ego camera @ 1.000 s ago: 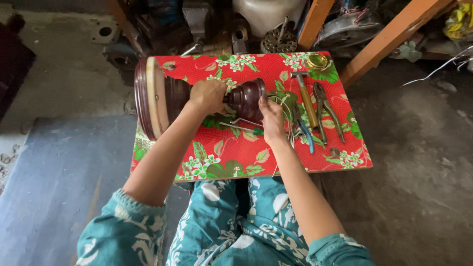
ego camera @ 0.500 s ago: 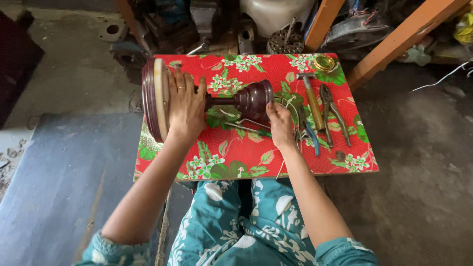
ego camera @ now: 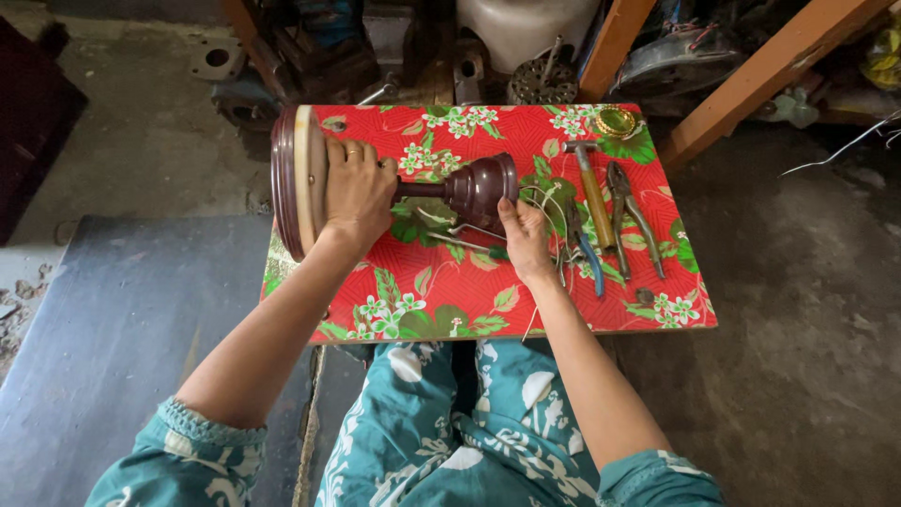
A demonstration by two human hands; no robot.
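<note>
A dark maroon lamp-like stand lies on its side on a low table with a red flowered cover. Its wide round base faces left, its bell-shaped end points right. My left hand grips the base and stem from above. My right hand rests just under the bell end, fingers touching it and some thin pale wires.
To the right on the table lie a hammer, pliers, blue-handled pliers and a small brass ring. Orange wooden beams and metal parts stand behind. A grey mat covers the floor at left.
My left hand has slid from the bell end leftward to the stand's round base. My right hand stays by the bell end and wires.
</note>
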